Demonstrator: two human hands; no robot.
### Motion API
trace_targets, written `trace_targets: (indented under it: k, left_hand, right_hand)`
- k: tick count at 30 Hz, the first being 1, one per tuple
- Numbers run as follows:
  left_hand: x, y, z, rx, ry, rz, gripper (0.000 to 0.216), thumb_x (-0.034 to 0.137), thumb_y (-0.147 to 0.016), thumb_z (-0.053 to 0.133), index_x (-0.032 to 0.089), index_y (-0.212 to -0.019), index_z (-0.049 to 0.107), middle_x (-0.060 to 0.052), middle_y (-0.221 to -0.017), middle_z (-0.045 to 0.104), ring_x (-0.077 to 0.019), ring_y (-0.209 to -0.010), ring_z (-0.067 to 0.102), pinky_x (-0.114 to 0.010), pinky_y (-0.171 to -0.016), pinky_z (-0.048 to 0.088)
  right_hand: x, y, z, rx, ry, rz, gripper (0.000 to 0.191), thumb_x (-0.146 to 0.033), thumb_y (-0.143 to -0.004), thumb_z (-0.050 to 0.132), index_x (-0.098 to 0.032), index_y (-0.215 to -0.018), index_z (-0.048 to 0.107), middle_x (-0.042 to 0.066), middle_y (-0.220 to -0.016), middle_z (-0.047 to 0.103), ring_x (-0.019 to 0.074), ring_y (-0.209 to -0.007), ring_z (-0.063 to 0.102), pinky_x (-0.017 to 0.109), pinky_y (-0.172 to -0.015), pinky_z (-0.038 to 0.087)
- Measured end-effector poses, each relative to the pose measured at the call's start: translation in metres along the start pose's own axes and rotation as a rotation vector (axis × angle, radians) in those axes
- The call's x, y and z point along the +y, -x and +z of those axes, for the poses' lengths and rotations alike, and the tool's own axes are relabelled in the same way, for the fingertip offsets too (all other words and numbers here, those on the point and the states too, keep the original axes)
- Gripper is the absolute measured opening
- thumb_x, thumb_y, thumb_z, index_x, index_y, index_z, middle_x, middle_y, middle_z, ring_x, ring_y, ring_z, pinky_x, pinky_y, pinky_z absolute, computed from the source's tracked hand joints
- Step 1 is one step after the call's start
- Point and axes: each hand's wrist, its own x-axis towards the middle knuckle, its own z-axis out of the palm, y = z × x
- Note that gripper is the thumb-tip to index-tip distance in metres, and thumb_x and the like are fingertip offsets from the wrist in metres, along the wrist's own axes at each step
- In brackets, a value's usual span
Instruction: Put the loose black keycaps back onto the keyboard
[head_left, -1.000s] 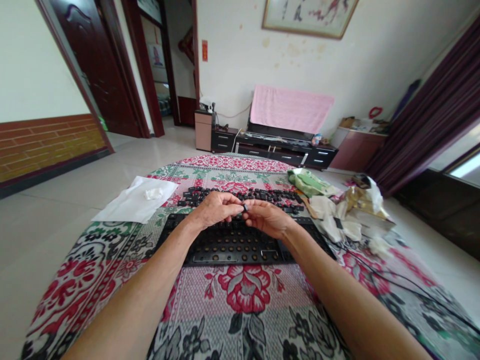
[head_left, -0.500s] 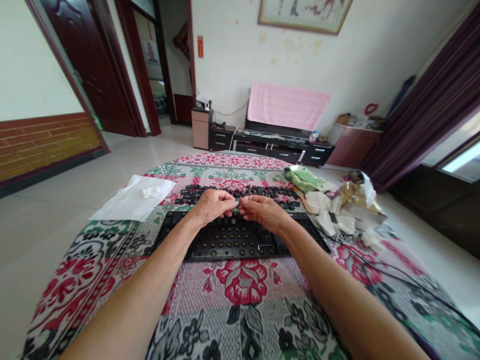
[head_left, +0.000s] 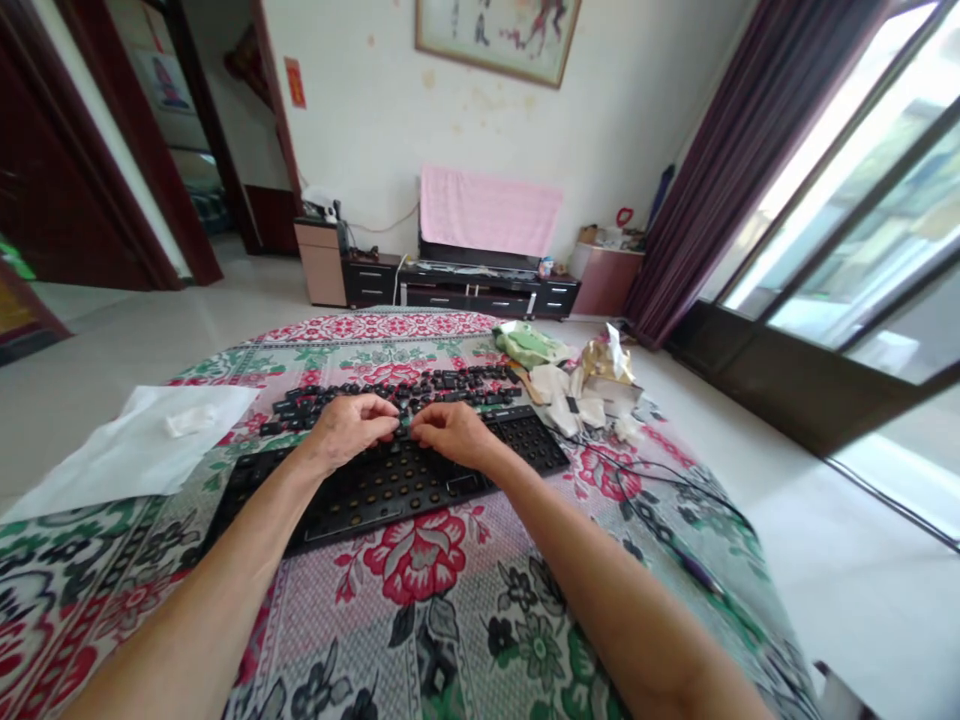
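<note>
A black keyboard (head_left: 367, 497) with its keycaps off lies across the table, its bare key positions showing as rows of small round spots. Over its back edge are both hands, fingertips almost meeting. My left hand (head_left: 358, 428) is closed, thumb and forefinger pinched together. My right hand (head_left: 450, 432) is closed in a similar pinch just beside it. Something small and dark shows between the fingertips, too small to make out. Loose black keycaps (head_left: 469, 380) lie in rows behind the keyboard.
On the left lies a white sheet (head_left: 127, 450) with a crumpled white tissue (head_left: 191, 420) on it. At the back right are a green bag (head_left: 529, 345), white cloths (head_left: 555, 395) and a golden tissue pack (head_left: 606, 358). A black cable (head_left: 675, 478) runs along the right side.
The view has swung to the right, bringing more of the window into sight. Both hands stay together over the keyboard's back edge, still pinched.
</note>
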Motion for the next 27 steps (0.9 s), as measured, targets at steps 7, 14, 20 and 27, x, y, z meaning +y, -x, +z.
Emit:
trace_targets:
  k: [7,14,20,27]
  left_hand:
    - [0.003,0.002,0.000,0.014,-0.003,0.008,0.033,0.038,-0.056,0.062,0.017,-0.081,0.062,-0.001,-0.063,0.063,-0.0152,-0.060,0.059,-0.022,-0.053,0.044]
    - [0.001,0.001,-0.002,0.054,-0.063,0.020,0.031,0.039,-0.058,0.060,0.019,-0.081,0.064,0.001,-0.061,0.062,-0.0138,-0.057,0.056,-0.022,-0.054,0.043]
    - [-0.002,0.000,-0.002,0.065,-0.080,0.042,0.028,0.037,-0.061,0.058,0.019,-0.082,0.063,0.001,-0.058,0.061,-0.0129,-0.055,0.055,-0.021,-0.053,0.042]
    - [-0.001,0.001,0.000,0.057,-0.081,0.075,0.024,0.034,-0.062,0.056,0.019,-0.080,0.063,0.002,-0.059,0.060,-0.0117,-0.053,0.054,-0.020,-0.051,0.040]
  right_hand:
    - [0.000,0.004,-0.002,0.017,0.089,-0.048,0.016,-0.026,-0.071,0.054,-0.020,-0.081,0.065,-0.002,-0.070,0.064,0.0100,-0.065,0.056,0.020,-0.061,0.040]
    - [-0.004,0.003,-0.009,0.031,0.103,-0.089,0.017,-0.025,-0.072,0.052,-0.020,-0.082,0.066,-0.003,-0.068,0.064,0.0100,-0.064,0.057,0.019,-0.061,0.041]
    - [0.021,0.007,-0.097,0.521,0.463,0.085,0.024,-0.021,-0.073,0.045,-0.020,-0.085,0.066,0.004,-0.085,0.066,0.0160,-0.080,0.058,0.025,-0.074,0.041]
    - [0.084,0.045,-0.172,0.653,0.599,0.466,0.015,-0.021,-0.061,0.056,-0.009,-0.067,0.064,0.020,-0.072,0.062,0.0295,-0.080,0.057,0.036,-0.065,0.041]
